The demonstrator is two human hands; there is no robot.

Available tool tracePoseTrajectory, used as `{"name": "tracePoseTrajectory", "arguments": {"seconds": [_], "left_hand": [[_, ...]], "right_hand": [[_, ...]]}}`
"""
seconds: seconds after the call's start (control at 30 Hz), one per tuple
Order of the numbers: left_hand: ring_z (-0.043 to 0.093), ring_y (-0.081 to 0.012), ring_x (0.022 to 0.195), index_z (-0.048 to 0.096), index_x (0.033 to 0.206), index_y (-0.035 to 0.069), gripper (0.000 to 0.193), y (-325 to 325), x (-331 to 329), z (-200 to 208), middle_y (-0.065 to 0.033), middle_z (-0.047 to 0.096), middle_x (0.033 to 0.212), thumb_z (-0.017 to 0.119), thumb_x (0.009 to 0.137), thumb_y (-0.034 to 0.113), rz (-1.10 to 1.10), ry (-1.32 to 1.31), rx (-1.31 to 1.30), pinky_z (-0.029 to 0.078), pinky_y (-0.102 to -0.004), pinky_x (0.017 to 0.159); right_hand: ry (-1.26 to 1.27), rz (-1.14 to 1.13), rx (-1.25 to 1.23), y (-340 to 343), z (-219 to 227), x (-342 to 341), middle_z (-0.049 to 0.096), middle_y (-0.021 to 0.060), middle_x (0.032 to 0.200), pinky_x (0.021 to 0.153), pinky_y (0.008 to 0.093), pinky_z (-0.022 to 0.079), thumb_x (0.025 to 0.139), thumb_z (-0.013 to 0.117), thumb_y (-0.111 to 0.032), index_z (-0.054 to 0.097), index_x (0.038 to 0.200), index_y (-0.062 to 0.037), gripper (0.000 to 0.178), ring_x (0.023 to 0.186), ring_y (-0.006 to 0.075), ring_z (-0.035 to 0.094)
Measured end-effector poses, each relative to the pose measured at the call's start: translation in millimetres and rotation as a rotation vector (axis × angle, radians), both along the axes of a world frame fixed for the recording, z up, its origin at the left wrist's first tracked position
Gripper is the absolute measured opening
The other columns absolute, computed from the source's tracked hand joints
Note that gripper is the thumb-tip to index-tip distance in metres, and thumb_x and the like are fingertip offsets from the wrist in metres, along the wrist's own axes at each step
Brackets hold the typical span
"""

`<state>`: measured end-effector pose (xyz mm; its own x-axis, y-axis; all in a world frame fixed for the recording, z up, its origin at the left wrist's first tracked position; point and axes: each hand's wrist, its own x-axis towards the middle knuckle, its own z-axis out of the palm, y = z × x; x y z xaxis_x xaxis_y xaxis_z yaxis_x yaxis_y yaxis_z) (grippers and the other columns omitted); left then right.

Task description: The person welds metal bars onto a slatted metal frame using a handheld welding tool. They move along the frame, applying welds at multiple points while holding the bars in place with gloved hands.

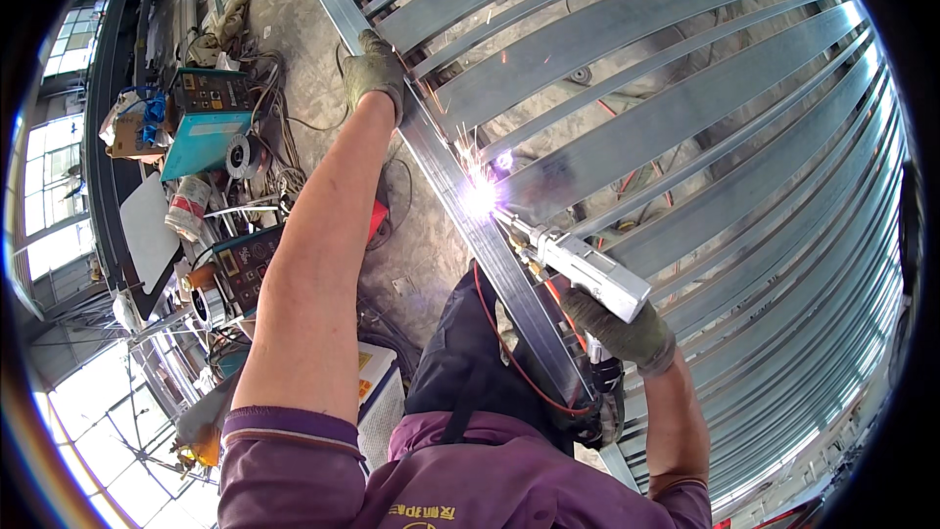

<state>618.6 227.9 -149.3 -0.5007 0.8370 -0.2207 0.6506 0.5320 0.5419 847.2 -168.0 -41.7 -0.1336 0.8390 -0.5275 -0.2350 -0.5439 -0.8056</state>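
Observation:
My left hand [375, 73], in a dark green work glove, is wrapped over the edge rail [441, 159] of a large grey metal frame. In my right hand [622, 328], also gloved, is a silver, box-shaped welding gun [593, 269]. Its narrow nozzle points up and left at the rail. A bright white-violet glare with flying sparks [480, 194] hides the spot where the nozzle meets the joint between the rail and a flat crossbar [685, 118]. An orange-red hose [493, 318] loops below the gun, near my legs.
Many parallel metal slats [764, 206] fill the right side. On the left stand a teal machine [208, 127] with a control panel, a second control box [245, 264] and a white bucket [188, 208]. Tangled cables [284, 152] lie on the concrete floor [304, 20]. Beside my left arm is a white cabinet [382, 411].

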Motion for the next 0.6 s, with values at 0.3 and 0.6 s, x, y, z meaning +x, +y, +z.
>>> {"name": "tracePoseTrajectory", "arguments": {"seconds": [0.3, 0.6], "left_hand": [[0.062, -0.0429, 0.127, 0.06, 0.136, -0.008, 0.079, 3.8, -2.9, 3.2, -0.0287, 0.065, 0.135, 0.038, 0.104, 0.061, -0.024, -0.1, -0.046, 0.047, -0.0469, 0.108], [0.064, -0.042, 0.124, 0.062, 0.134, -0.007, 0.078, -1.3, -2.5, 3.5, -0.0276, 0.068, 0.131, 0.04, 0.104, 0.061, -0.03, -0.165, -0.035, 0.047, -0.0466, 0.107]], "right_hand": [[-0.033, 0.02, 0.012, -3.4, -0.4, 1.8, 0.074, 0.0084, 0.12, 0.088, 0.0297, 0.057, 0.098, 0.075, -0.011, 0.063, 0.137, -0.0002, 0.042, 0.105, 0.0133, 0.068], [-0.036, 0.006, 0.041, -9.6, -4.1, 0.9, 0.073, 0.0086, 0.124, 0.09, 0.0294, 0.057, 0.097, 0.077, -0.011, 0.064, 0.136, -0.0006, 0.043, 0.107, 0.0138, 0.068]]}}
